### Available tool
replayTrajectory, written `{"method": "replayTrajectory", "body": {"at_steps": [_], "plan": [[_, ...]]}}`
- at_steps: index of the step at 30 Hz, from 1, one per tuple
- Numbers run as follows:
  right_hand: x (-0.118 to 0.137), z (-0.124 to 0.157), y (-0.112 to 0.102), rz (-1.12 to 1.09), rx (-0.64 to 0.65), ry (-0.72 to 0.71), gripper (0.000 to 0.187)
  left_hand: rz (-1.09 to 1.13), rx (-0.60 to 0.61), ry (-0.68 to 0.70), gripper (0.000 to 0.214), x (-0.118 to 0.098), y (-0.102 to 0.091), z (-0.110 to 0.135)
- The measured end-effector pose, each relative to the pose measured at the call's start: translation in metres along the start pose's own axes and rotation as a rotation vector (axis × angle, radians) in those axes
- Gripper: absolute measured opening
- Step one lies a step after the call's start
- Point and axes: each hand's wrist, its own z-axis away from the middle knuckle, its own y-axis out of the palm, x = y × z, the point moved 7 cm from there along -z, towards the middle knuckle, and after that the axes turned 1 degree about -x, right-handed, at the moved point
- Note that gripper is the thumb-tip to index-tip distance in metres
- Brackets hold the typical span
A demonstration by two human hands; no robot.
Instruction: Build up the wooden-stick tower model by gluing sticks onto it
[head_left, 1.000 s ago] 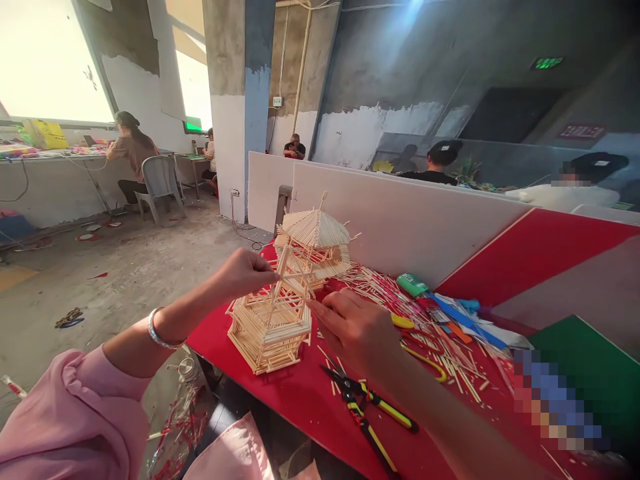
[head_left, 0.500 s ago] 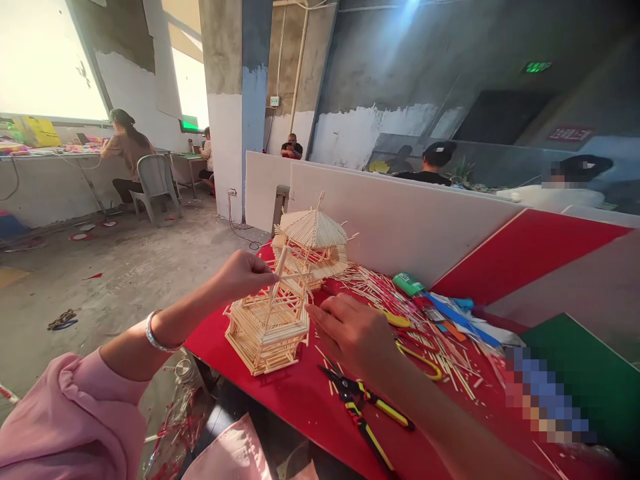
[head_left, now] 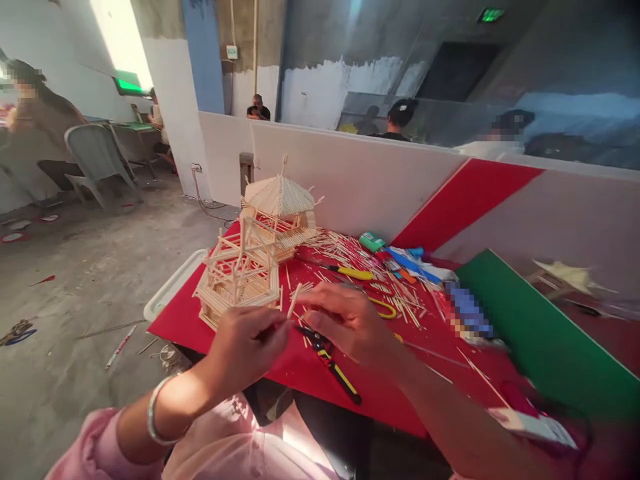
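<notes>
My left hand (head_left: 253, 343), with a bracelet at the wrist, pinches the lower end of a short wooden stick (head_left: 295, 301) above the table's front edge. Just right of the stick is my right hand (head_left: 347, 323), its fingers bent and the thumb apart from them; I cannot tell whether a fingertip touches the stick. Behind the left hand stands a six-sided stick model (head_left: 240, 277) with an open frame on top. Farther back is a stick pavilion (head_left: 280, 197) with a pointed roof. Black and yellow pliers (head_left: 333, 370) lie beneath the right hand, partly hidden by it.
Loose sticks (head_left: 335, 250) are strewn over the red table (head_left: 295, 363). Yellow-handled scissors (head_left: 355, 273), a green tube (head_left: 371, 242) and a green board (head_left: 540, 320) lie to the right. A white partition (head_left: 340, 180) closes the back; people sit beyond and at left.
My left hand has come down from the top of the model's frame toward me, with a stick in its fingers. The right hand has drawn close to it. The view has turned right.
</notes>
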Motion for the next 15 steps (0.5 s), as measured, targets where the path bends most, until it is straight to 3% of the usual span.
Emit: {"method": "replayTrajectory", "body": {"at_steps": [4,7,9,11,15], "plan": [[-0.030,0.030,0.007,0.080,-0.012,0.143,0.026,0.155,0.006,-0.178,0.031,0.027,0.078,0.012],[-0.094,0.049,0.005,0.404,0.127,0.443,0.029,0.231,0.138,-0.263,0.023,0.041,0.121,0.017],[-0.143,0.061,-0.002,0.633,0.264,0.652,0.029,0.202,0.222,-0.268,0.028,0.044,0.135,0.022],[-0.182,0.065,-0.007,0.703,0.335,0.750,0.027,0.155,0.248,-0.252,0.031,0.046,0.139,0.026],[-0.228,0.059,0.007,0.766,0.467,0.834,0.026,0.127,0.222,-0.259,0.026,0.052,0.134,0.031]]}}
